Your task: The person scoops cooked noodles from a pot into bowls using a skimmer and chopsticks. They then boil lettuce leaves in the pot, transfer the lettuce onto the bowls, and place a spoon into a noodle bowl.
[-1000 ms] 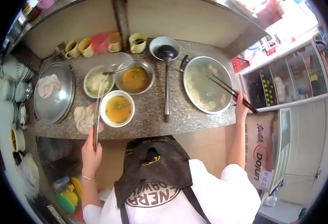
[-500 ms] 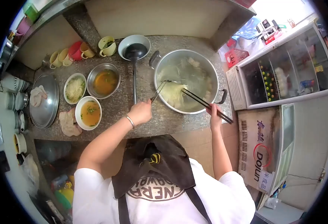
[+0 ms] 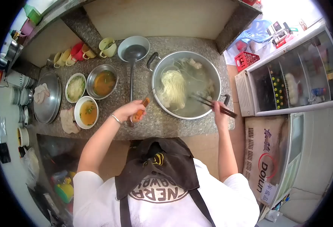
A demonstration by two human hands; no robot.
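My left hand is closed round the orange handle of a thin-shafted metal tool, whose shaft runs toward the pot's left rim. Its working end is hidden, so I cannot tell its kind. Dark chopsticks are gripped in my right hand at the right rim, their blurred tips over the broth. A large metal pot holds cloudy liquid. Pale noodles lie bunched in its left half, with loose strands toward the back and pale chunks at the back right.
Left of the pot, a long-handled ladle rests in a pale bowl. Beside it stand a metal bowl of broth, a white soup bowl, a bowl of noodles, several mugs and a large lid. A glass-door fridge is at right.
My left hand has drawn back left, with the orange handle now showing. The noodles have gone from a clump under the chopsticks to a larger bunch at left. The chopstick tips have moved right.
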